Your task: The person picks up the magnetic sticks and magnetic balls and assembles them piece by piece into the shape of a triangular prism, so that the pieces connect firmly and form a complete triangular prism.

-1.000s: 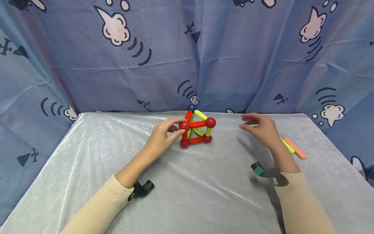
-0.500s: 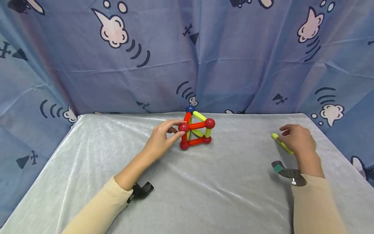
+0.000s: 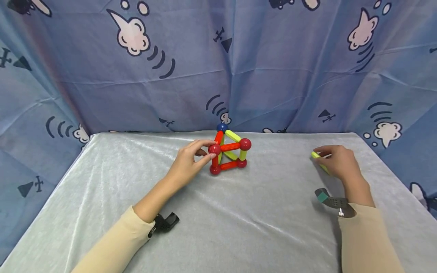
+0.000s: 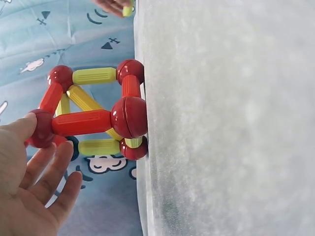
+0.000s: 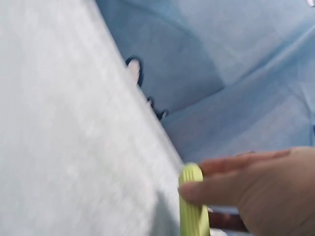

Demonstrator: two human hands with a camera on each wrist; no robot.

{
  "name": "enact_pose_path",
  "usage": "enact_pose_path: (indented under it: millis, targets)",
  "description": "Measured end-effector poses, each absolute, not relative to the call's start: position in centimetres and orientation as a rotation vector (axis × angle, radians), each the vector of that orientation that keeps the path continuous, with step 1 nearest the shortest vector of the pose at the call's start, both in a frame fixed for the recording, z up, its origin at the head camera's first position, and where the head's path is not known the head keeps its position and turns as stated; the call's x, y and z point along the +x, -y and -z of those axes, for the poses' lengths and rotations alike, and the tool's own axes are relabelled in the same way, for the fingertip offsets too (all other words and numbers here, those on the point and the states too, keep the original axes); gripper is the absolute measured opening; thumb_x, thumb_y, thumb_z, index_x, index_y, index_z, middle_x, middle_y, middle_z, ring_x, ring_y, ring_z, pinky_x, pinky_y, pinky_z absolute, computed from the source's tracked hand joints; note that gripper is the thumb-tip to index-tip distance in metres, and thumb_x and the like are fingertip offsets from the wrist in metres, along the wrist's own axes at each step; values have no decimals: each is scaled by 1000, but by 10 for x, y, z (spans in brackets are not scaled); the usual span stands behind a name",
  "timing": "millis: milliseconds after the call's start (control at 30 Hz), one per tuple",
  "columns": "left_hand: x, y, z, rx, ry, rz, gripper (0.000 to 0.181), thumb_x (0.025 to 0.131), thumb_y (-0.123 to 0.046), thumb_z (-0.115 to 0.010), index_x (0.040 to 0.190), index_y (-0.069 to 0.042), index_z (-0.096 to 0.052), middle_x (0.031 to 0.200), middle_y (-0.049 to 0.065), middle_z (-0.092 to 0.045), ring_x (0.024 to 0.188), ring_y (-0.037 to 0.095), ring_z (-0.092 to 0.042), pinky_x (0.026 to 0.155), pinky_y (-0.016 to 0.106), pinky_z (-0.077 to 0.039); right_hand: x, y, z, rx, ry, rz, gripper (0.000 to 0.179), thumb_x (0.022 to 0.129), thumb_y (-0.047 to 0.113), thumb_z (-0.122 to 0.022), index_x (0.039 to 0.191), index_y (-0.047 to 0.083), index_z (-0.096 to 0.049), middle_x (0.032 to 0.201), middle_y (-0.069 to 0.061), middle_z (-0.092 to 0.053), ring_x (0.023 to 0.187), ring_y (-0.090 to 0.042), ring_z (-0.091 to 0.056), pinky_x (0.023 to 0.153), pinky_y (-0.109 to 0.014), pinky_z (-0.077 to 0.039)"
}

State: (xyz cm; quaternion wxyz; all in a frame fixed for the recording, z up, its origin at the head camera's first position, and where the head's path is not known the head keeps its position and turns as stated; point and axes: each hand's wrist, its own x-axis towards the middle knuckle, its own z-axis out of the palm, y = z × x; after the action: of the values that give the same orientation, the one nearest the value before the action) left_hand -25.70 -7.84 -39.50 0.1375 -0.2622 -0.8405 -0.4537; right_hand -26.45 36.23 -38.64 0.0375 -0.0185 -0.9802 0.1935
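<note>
A construction of magnetic rods [image 3: 231, 146] and balls stands at the middle back of the table, with red and yellow-green rods, red corner balls and a blue ball [image 3: 222, 127] at its far top. My left hand [image 3: 186, 161] pinches its near upper-left red ball [image 3: 214, 149] between thumb and fingers. In the left wrist view, the other fingers spread beneath that ball [image 4: 42, 128]. Over on the right, my right hand [image 3: 341, 163] pinches a yellow-green magnetic rod [image 5: 192, 216] between thumb and fingers. Part of this rod is hidden by the hand in the head view.
Pale velvety cloth [image 3: 239, 227] covers the table. A blue patterned curtain [image 3: 191, 94] hangs close behind the table's back edge, and more of it flanks both sides. Each wrist wears a small camera mount, such as the dark one [image 3: 165, 222] on the left.
My right hand has moved right to the yellow-green rod, taken hold of it and shifted it slightly left. The orange rod is now hidden behind the hand. The left hand keeps its grip.
</note>
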Motion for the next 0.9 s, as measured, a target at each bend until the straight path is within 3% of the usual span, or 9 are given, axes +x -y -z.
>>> enact_pose_path:
  millis: [133, 233, 367, 467, 567, 767, 900]
  targets:
    - [-257, 78, 395, -755, 2439, 1318, 34, 94, -16, -73, 127, -13, -67, 120, 6, -71, 94, 22, -71, 88, 43, -61, -265, -353, 377, 16, 2906, -745, 36, 94, 20, -71, 125, 2, -70, 117, -28, -70, 100, -41, -67, 63, -28, -53]
    - [-257, 78, 395, -748, 2444, 1324, 34, 94, -17, -72, 127, -14, -67, 120, 5, -70, 95, 22, -71, 88, 44, -61, -263, -345, 366, -21, 2863, -852, 40, 96, 30, -71, 129, 8, -69, 121, -18, -71, 101, -22, -63, 64, -20, -49]
    - [-257, 78, 395, -753, 2444, 1353, 34, 94, -17, -72, 128, -13, -66, 122, 6, -71, 100, 22, -73, 90, 42, -61, -258, -330, 350, 6, 2793, -986, 43, 93, 40, -72, 130, 17, -69, 109, 16, -71, 97, -1, -57, 73, -17, -48]
    - [-257, 78, 396, -758, 2437, 1389, 34, 95, -16, -71, 128, -12, -65, 121, 7, -73, 105, 22, -74, 92, 36, -60, -255, -315, 340, 120, 2729, -1074, 40, 92, 36, -74, 127, 16, -71, 96, 34, -63, 93, 5, -59, 75, -12, -50]
    - [-257, 77, 395, -757, 2434, 1407, 34, 95, -15, -71, 128, -12, -65, 119, 9, -74, 105, 22, -74, 91, 31, -60, -250, -299, 331, 265, 2660, -1135, 35, 91, 24, -77, 123, 13, -73, 96, 34, -65, 90, 4, -64, 75, -9, -52]
    - [-256, 76, 396, -748, 2444, 1403, 34, 95, -16, -71, 129, -13, -65, 118, 9, -74, 96, 20, -76, 87, 30, -62, -241, -267, 321, 571, 2518, -1265, 32, 87, 3, -77, 119, 3, -74, 101, 21, -70, 89, -1, -68, 74, -12, -57]
    - [-255, 76, 396, -735, 2452, 1399, 35, 95, -17, -71, 129, -13, -64, 120, 9, -74, 94, 20, -76, 86, 31, -62, -240, -238, 325, 714, 2480, -1301, 33, 87, 1, -77, 119, 5, -75, 102, 11, -72, 91, -2, -68, 75, -14, -58]
